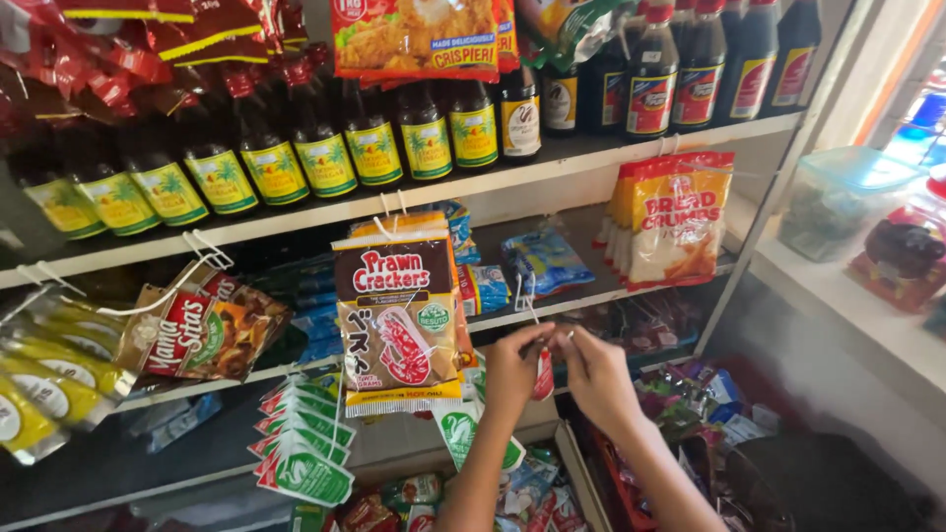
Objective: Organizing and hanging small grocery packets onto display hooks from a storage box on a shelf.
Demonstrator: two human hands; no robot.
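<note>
- Your left hand (512, 369) and right hand (591, 369) meet in front of the middle shelf (591, 296), fingertips pinched together on the top of a small red sachet (543, 374) that dangles between them.
- Both hands are closed on that sachet's upper edge, near a thin white wire hook (527, 300) just above your knuckles; whether the sachet is on the hook is too small to tell.
- Judge it light and limp: a thin foil packet that will swing and crumple, so hold it by the flat sealed top, not the filled body.
- Just left of your left hand hangs a large brown-and-cream cracker bag (398, 330) with a red prawn drawing, on its own hook.
- Lower left of that hand, a fanned strip of green-and-white sachets (301, 443) hangs down.
- Further left are brown seasoning packets (202, 330) and yellow pouches (49, 379).
- Above and right of your right hand, clear bags of crumbs with red-and-yellow labels (675, 222) hang from the shelf edge.
- High above both hands stands a row of dark bottles with green-and-yellow labels (325, 163).
</note>
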